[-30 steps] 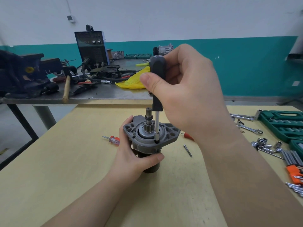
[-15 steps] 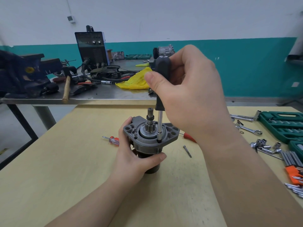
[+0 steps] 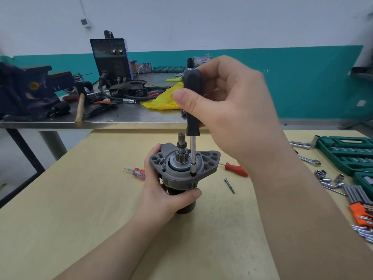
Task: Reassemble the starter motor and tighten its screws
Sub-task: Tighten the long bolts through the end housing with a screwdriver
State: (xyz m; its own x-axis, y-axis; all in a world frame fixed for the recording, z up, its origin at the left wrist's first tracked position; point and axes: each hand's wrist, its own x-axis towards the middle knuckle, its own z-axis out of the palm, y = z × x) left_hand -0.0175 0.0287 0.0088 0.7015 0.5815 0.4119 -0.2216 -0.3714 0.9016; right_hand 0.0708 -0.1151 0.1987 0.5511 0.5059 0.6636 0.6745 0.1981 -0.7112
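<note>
The right hand [image 3: 228, 110] shifts its grip on the black screwdriver [image 3: 192, 110] handle, thumb sliding round the front as the fingers roll it. The shaft now stands straighter, its tip seated lower in the hole of the motor [image 3: 181, 170] flange.

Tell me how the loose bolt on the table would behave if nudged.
The bolt looks like a thin round metal shaft, so it would probably roll sideways on the smooth table. Its wider head may make it curve. It seems stiff and light, likely fiddly to pinch.
</note>
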